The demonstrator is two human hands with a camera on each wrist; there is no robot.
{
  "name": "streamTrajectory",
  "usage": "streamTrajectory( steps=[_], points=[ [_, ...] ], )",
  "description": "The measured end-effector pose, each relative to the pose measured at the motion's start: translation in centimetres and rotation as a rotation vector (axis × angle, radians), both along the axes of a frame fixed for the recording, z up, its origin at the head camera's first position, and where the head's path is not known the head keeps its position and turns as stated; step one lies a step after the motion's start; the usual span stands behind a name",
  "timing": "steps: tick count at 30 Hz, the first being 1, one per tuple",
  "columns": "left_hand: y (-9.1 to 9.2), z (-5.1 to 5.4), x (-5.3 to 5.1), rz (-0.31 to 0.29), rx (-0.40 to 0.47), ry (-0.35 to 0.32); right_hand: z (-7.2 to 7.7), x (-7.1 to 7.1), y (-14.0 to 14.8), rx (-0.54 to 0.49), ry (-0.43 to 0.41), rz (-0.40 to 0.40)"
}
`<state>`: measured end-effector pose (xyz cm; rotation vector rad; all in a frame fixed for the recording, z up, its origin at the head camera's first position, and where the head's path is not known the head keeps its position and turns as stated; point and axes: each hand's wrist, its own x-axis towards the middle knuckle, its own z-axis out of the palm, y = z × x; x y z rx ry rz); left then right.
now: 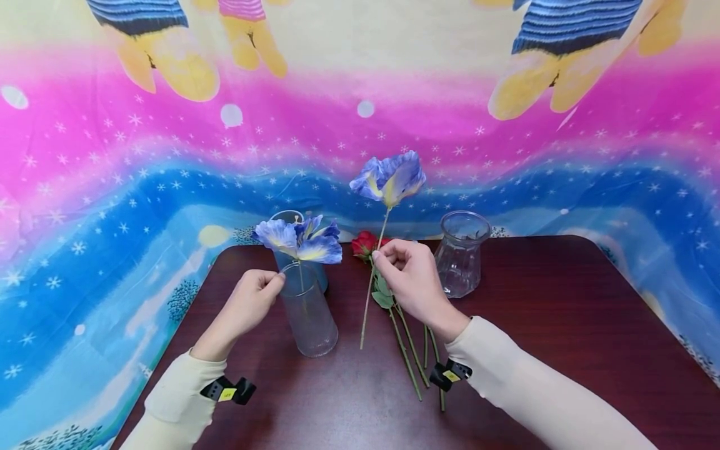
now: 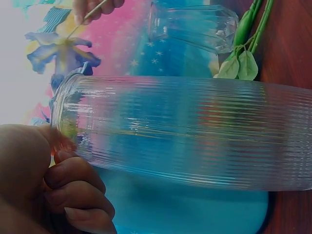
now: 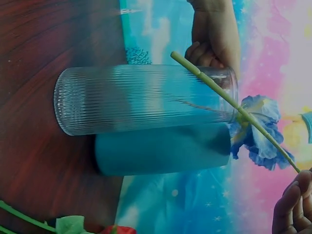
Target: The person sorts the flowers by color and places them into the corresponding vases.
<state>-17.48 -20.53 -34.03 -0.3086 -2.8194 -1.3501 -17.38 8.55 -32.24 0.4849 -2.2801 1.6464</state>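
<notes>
My left hand (image 1: pixel 254 301) pinches the rim of a clear ribbed glass vase (image 1: pixel 315 328), which leans slightly to the left. A blue-purple artificial iris (image 1: pixel 320 245) stands in that vase, its bloom above the rim. In my right hand (image 1: pixel 415 280), thumb and fingers pinch the stem of a second blue-purple iris (image 1: pixel 389 178), bloom up. Its bare stem (image 3: pixel 214 87) slants down to the right of the vase, outside the glass, in the head view. Right behind the ribbed vase is a blue cylindrical vase (image 3: pixel 161 151), partly hidden.
Red roses (image 1: pixel 364 242) with long green stems lie on the dark wooden table (image 1: pixel 540 350), partly behind my right hand. A clear faceted glass vase (image 1: pixel 462 269) with a flared rim stands at the back right. A patterned cloth (image 1: pixel 315 144) hangs behind the table.
</notes>
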Motion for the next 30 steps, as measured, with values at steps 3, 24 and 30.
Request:
streamTrajectory(
  steps=[3,24,30],
  points=[
    [-0.1,-0.1,-0.1,0.002,-0.003,-0.001,0.5,0.2,-0.2,0.004,0.008,0.004],
    [0.0,-0.2,-0.3,0.003,-0.01,0.002,3.7,0.2,-2.3,-0.019,0.151,0.031],
    [-0.1,-0.2,-0.1,0.005,-0.004,0.001,4.4,0.1,-3.3,-0.023,0.215,0.025]
  ],
)
